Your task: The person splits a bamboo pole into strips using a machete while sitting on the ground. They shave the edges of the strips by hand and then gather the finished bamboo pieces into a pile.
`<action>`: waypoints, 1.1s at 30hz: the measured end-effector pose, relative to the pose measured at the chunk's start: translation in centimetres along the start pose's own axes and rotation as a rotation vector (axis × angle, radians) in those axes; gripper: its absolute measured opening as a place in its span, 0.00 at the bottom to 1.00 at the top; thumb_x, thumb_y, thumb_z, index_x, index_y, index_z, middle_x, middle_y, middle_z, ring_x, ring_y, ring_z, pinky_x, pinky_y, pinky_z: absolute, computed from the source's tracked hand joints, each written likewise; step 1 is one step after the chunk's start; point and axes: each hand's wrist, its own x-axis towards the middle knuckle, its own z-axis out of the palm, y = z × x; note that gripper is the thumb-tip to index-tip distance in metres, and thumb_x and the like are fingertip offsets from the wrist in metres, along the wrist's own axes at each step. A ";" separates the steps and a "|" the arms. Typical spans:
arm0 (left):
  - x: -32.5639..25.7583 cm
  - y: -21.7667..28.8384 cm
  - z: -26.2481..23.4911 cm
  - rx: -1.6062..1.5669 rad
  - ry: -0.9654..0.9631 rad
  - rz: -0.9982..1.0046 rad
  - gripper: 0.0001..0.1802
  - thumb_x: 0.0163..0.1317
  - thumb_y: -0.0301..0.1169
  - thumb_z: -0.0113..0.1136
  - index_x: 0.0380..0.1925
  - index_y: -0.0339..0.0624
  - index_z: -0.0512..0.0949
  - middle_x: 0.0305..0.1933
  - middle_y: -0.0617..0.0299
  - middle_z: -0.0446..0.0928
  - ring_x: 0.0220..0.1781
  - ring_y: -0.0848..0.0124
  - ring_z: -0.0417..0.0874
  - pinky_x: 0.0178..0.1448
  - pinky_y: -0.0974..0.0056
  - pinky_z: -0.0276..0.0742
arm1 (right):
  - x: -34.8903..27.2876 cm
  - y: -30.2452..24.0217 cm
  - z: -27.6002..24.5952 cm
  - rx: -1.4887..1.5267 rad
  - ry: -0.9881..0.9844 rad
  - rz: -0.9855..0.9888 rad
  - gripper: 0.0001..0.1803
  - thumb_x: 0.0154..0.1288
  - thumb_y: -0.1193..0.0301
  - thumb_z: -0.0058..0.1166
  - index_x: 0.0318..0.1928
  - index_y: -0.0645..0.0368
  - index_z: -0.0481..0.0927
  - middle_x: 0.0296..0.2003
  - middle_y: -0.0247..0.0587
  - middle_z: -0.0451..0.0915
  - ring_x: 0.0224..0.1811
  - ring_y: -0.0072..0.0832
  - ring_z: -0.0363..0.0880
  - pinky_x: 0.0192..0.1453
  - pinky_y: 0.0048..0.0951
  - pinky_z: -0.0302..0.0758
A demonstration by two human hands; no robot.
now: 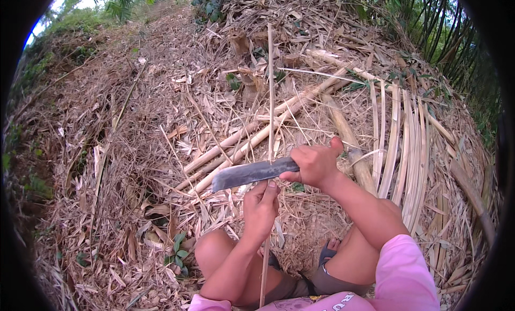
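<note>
My right hand (315, 164) is closed round the handle of a machete (248, 174), its broad dark blade pointing left. The blade lies across a long thin bamboo strip (271, 91) that runs from the far ground back toward my lap. Just below the blade, my left hand (260, 208) pinches the strip between thumb and fingers. The handle is mostly hidden in my right fist. Whether the edge bites into the strip I cannot tell.
Several split bamboo strips (399, 139) lean in a row at the right. Bamboo poles (257, 139) lie crossed ahead, with another pole (346, 134) beside them. Cut stumps (250, 85) stand farther off. Dry leaves cover the ground, and green bamboo stems (456, 37) rise at the far right.
</note>
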 end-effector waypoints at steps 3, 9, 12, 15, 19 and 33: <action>0.0 0.6 0.3 -0.139 -0.028 -0.030 0.14 0.72 0.34 0.50 0.29 0.37 0.73 0.17 0.71 0.63 0.15 0.83 0.58 0.19 0.73 0.50 | -0.3 -0.1 0.0 0.001 -0.066 0.056 0.37 0.61 0.31 0.41 0.20 0.53 0.73 0.17 0.36 0.74 0.16 0.35 0.77 0.23 0.33 0.69; -1.2 -0.1 0.2 -0.114 0.000 -0.036 0.11 0.73 0.33 0.50 0.34 0.38 0.73 0.23 0.72 0.64 0.19 0.84 0.57 0.20 0.76 0.49 | -0.2 -1.0 -0.6 -0.065 -0.026 -0.063 0.39 0.60 0.29 0.41 0.18 0.54 0.72 0.15 0.39 0.74 0.15 0.34 0.76 0.21 0.37 0.71; -0.7 1.7 0.8 -0.171 -0.061 -0.025 0.10 0.73 0.32 0.50 0.37 0.37 0.74 0.23 0.71 0.64 0.18 0.84 0.56 0.20 0.75 0.48 | 0.7 1.0 -0.7 -0.017 -0.067 0.022 0.39 0.59 0.30 0.43 0.18 0.55 0.74 0.15 0.41 0.76 0.14 0.36 0.77 0.23 0.42 0.76; -1.0 0.0 -0.9 -0.166 -0.074 -0.095 0.10 0.73 0.33 0.50 0.40 0.37 0.75 0.25 0.71 0.65 0.17 0.85 0.55 0.20 0.75 0.48 | 0.0 -2.6 -0.6 0.015 -0.103 -0.019 0.38 0.60 0.31 0.44 0.19 0.56 0.74 0.15 0.41 0.76 0.15 0.36 0.78 0.21 0.39 0.75; -2.5 0.7 0.1 -0.136 -0.150 -0.058 0.15 0.73 0.33 0.50 0.52 0.33 0.74 0.27 0.70 0.67 0.16 0.86 0.56 0.19 0.75 0.51 | 0.7 4.4 0.5 -0.019 -0.112 0.442 0.39 0.66 0.32 0.33 0.20 0.55 0.72 0.17 0.41 0.74 0.19 0.37 0.77 0.23 0.41 0.70; 0.4 2.4 -2.0 -0.479 -0.212 -0.137 0.23 0.72 0.34 0.44 0.62 0.31 0.65 0.32 0.58 0.75 0.18 0.80 0.61 0.18 0.76 0.54 | 1.7 -1.1 -3.4 0.533 -0.258 0.602 0.30 0.68 0.44 0.49 0.30 0.62 0.80 0.14 0.42 0.71 0.16 0.31 0.69 0.25 0.36 0.66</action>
